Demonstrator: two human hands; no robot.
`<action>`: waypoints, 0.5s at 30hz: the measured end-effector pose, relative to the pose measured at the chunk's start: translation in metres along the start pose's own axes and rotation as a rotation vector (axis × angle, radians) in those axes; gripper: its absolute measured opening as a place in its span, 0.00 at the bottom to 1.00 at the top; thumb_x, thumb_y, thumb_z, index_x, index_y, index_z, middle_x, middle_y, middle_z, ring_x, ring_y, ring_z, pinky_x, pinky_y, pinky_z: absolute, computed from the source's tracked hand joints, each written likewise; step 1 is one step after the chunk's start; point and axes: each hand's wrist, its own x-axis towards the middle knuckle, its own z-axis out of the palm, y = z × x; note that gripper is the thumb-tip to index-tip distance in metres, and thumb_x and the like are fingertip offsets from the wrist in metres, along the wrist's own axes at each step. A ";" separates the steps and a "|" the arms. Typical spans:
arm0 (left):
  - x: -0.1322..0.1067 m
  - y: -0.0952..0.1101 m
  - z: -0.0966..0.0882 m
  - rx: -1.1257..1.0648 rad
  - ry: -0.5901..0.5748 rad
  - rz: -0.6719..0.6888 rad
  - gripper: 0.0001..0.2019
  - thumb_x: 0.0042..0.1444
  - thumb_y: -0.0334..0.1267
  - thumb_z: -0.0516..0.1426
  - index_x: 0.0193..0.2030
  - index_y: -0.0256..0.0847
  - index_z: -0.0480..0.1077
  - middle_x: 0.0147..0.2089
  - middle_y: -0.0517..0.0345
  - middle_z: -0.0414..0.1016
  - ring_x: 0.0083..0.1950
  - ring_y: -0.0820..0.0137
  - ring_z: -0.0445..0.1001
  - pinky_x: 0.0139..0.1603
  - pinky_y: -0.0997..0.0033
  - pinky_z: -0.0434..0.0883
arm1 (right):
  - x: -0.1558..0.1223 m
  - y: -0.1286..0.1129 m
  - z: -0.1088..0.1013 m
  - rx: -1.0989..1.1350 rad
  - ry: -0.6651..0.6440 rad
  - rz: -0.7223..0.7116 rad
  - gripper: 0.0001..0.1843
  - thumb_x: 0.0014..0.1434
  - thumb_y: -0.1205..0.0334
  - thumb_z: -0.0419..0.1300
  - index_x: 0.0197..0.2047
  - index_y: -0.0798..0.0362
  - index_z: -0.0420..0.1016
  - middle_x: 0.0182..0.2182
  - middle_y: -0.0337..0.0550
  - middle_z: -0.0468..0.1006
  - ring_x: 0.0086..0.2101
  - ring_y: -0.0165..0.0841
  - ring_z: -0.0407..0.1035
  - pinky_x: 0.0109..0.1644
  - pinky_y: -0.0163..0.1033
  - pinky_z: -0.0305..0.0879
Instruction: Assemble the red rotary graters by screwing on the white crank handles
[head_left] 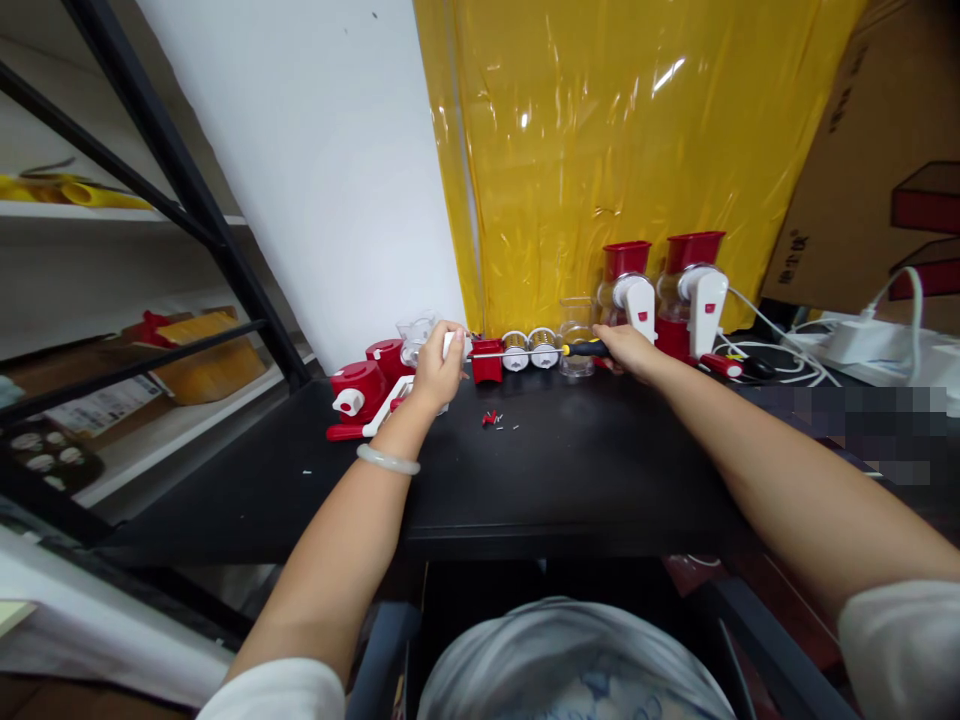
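Over the black tabletop, my left hand [438, 368] is closed around a small white plastic part [452, 345], mostly covered by the fingers. My right hand [627, 350] grips the black and yellow handle of a screwdriver [583, 348]. Its long metal shaft points left, level, with the tip at or close to the white part; exact contact cannot be made out. Behind the shaft stand a red plastic piece [487, 366], two grater drums [515, 352] with white ends, and a clear housing [577, 362]. Small red pieces [490, 417] and several screws [500, 428] lie in front.
Two assembled red and white rotary graters [636, 300] stand at the back right, near white cables [795, 362]. Red grater bases [360, 388] and a white crank with red handle [346, 432] sit at left. A black-framed shelf [225, 240] borders the left side.
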 end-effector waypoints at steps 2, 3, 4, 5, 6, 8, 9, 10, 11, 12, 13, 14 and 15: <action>0.002 -0.004 0.002 -0.033 -0.011 -0.068 0.17 0.66 0.55 0.50 0.40 0.44 0.68 0.22 0.65 0.61 0.18 0.72 0.64 0.22 0.71 0.69 | -0.002 -0.005 -0.002 -0.110 0.078 -0.047 0.26 0.66 0.50 0.54 0.18 0.50 0.63 0.10 0.38 0.62 0.13 0.28 0.54 0.19 0.36 0.49; 0.004 -0.006 0.004 -0.048 -0.015 -0.106 0.17 0.66 0.55 0.50 0.40 0.44 0.68 0.21 0.65 0.61 0.17 0.72 0.63 0.21 0.71 0.69 | -0.004 -0.008 -0.003 -0.147 0.127 -0.101 0.25 0.66 0.52 0.53 0.18 0.50 0.62 0.11 0.38 0.62 0.15 0.28 0.56 0.20 0.36 0.49; 0.005 -0.008 0.005 -0.065 -0.019 -0.146 0.18 0.66 0.56 0.50 0.39 0.44 0.68 0.21 0.65 0.61 0.17 0.73 0.63 0.20 0.71 0.69 | -0.006 -0.011 -0.004 -0.173 0.169 -0.161 0.25 0.67 0.53 0.52 0.19 0.51 0.61 0.12 0.37 0.62 0.16 0.29 0.57 0.22 0.35 0.49; 0.006 -0.009 0.006 -0.081 -0.021 -0.185 0.18 0.65 0.56 0.51 0.39 0.43 0.68 0.21 0.65 0.60 0.16 0.73 0.62 0.20 0.71 0.69 | -0.008 -0.014 -0.005 -0.189 0.204 -0.224 0.24 0.66 0.54 0.52 0.19 0.51 0.61 0.13 0.37 0.62 0.18 0.29 0.57 0.23 0.35 0.49; 0.007 -0.009 0.007 -0.096 -0.020 -0.223 0.19 0.65 0.57 0.51 0.38 0.43 0.68 0.20 0.65 0.60 0.16 0.74 0.61 0.19 0.70 0.69 | -0.010 -0.016 -0.006 -0.198 0.232 -0.286 0.23 0.66 0.55 0.52 0.20 0.51 0.61 0.14 0.36 0.62 0.20 0.29 0.57 0.25 0.36 0.49; 0.008 -0.009 0.009 -0.118 -0.017 -0.300 0.19 0.65 0.56 0.51 0.37 0.42 0.68 0.19 0.66 0.59 0.15 0.74 0.61 0.19 0.71 0.70 | -0.013 -0.019 -0.007 -0.199 0.272 -0.394 0.21 0.65 0.54 0.52 0.21 0.51 0.61 0.16 0.36 0.62 0.22 0.30 0.57 0.27 0.36 0.50; 0.009 -0.008 0.010 -0.128 -0.017 -0.344 0.19 0.65 0.56 0.52 0.37 0.42 0.68 0.19 0.67 0.58 0.15 0.74 0.61 0.19 0.71 0.70 | -0.013 -0.019 -0.007 -0.195 0.286 -0.436 0.21 0.64 0.54 0.53 0.21 0.51 0.62 0.17 0.36 0.62 0.23 0.30 0.57 0.28 0.36 0.51; 0.009 -0.007 0.011 -0.141 -0.020 -0.393 0.19 0.65 0.56 0.52 0.37 0.42 0.68 0.18 0.68 0.58 0.15 0.74 0.61 0.19 0.72 0.70 | -0.013 -0.018 -0.007 -0.189 0.300 -0.472 0.20 0.64 0.53 0.54 0.22 0.51 0.63 0.18 0.36 0.62 0.24 0.30 0.57 0.29 0.36 0.52; 0.009 -0.005 0.011 -0.158 -0.026 -0.444 0.18 0.65 0.55 0.52 0.37 0.42 0.67 0.18 0.68 0.58 0.15 0.75 0.61 0.19 0.72 0.70 | -0.012 -0.017 -0.007 -0.180 0.310 -0.504 0.20 0.63 0.52 0.54 0.22 0.51 0.64 0.18 0.36 0.62 0.24 0.30 0.57 0.30 0.36 0.52; 0.009 -0.003 0.011 -0.177 -0.035 -0.494 0.18 0.66 0.55 0.51 0.36 0.42 0.67 0.19 0.68 0.58 0.15 0.75 0.60 0.19 0.73 0.69 | -0.010 -0.015 -0.007 -0.169 0.319 -0.529 0.19 0.62 0.50 0.55 0.23 0.51 0.65 0.19 0.36 0.63 0.25 0.30 0.57 0.31 0.36 0.53; 0.010 -0.001 0.012 -0.194 -0.044 -0.537 0.18 0.66 0.54 0.51 0.36 0.41 0.67 0.19 0.68 0.58 0.14 0.76 0.60 0.19 0.73 0.69 | -0.008 -0.013 -0.007 -0.155 0.325 -0.546 0.19 0.61 0.49 0.56 0.23 0.51 0.65 0.19 0.36 0.63 0.25 0.30 0.58 0.32 0.36 0.54; 0.010 0.001 0.012 -0.208 -0.050 -0.573 0.17 0.66 0.53 0.50 0.36 0.41 0.66 0.19 0.68 0.59 0.14 0.76 0.60 0.19 0.74 0.69 | -0.005 -0.011 -0.007 -0.134 0.327 -0.551 0.20 0.60 0.47 0.58 0.23 0.51 0.66 0.19 0.35 0.63 0.25 0.30 0.58 0.32 0.37 0.55; 0.010 0.004 0.012 -0.220 -0.055 -0.599 0.16 0.67 0.52 0.50 0.36 0.41 0.66 0.19 0.68 0.59 0.14 0.76 0.59 0.19 0.74 0.69 | -0.002 -0.009 -0.006 -0.103 0.322 -0.538 0.20 0.59 0.46 0.59 0.23 0.51 0.66 0.19 0.35 0.63 0.25 0.30 0.58 0.32 0.37 0.55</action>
